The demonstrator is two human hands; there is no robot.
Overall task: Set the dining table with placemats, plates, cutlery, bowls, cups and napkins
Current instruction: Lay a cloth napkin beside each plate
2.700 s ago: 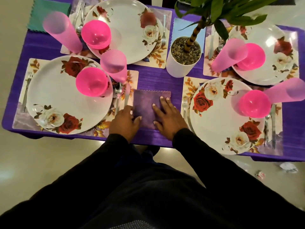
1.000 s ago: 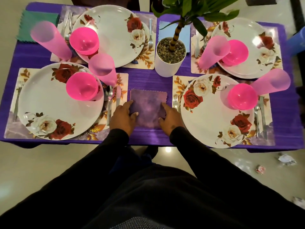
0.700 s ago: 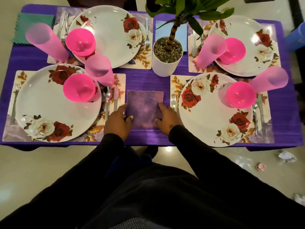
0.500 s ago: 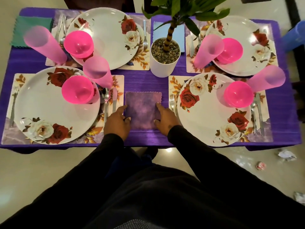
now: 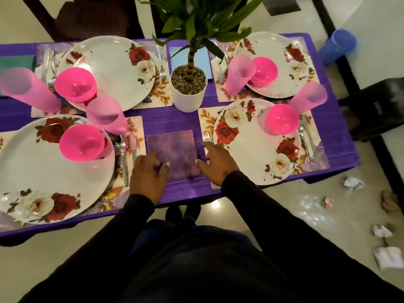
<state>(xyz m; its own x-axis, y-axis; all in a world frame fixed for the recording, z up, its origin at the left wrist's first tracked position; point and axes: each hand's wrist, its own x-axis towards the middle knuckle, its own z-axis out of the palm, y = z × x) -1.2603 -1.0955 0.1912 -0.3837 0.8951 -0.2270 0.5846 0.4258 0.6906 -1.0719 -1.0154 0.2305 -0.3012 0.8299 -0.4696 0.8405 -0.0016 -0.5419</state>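
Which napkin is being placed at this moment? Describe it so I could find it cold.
Start at the white plant pot mid-table and come straight toward the near edge. The purple napkin lies flat between the two nearest plates, the left hand and right hand at its near corners. Unlike the others, it nearly matches the tablecloth.

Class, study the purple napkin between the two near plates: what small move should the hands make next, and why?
Probably lift both hands away. The purple napkin already lies flat between the near placemats, the left hand over its near corner and the right hand at its right edge, neither visibly gripping it.
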